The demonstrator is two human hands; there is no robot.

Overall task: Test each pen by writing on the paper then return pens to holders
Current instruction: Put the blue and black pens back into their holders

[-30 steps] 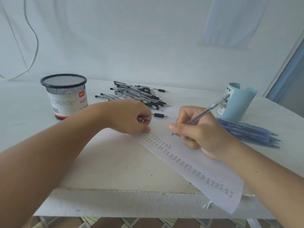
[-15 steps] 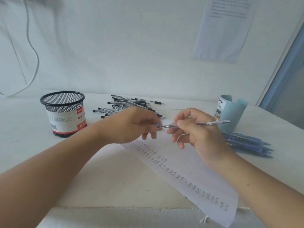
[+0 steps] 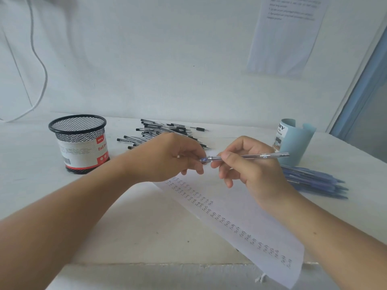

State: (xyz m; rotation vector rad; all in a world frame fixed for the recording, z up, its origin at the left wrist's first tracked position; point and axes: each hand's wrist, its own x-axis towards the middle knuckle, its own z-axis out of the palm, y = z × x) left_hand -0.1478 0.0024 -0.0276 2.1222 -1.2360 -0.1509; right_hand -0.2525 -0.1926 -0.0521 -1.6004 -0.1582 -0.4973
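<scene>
Pinches a clear-barrelled pen (image 3: 251,156) level in the right hand (image 3: 253,172), tip toward 9 o'clock. Grips a blue cap (image 3: 203,159) at that tip, fingers of the left hand (image 3: 167,158) curled round it. Beneath both, a long white handwritten paper strip (image 3: 240,218) running to 5 o'clock. At 10 o'clock, a black mesh holder (image 3: 80,143) near a heap of black-tipped pens (image 3: 155,132); at 2 o'clock, a pale blue holder (image 3: 297,143) beside blue pens (image 3: 314,182).

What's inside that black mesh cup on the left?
No pens stick out of the black mesh cup; its upper part looks empty. Its white label hides the bottom.
</scene>
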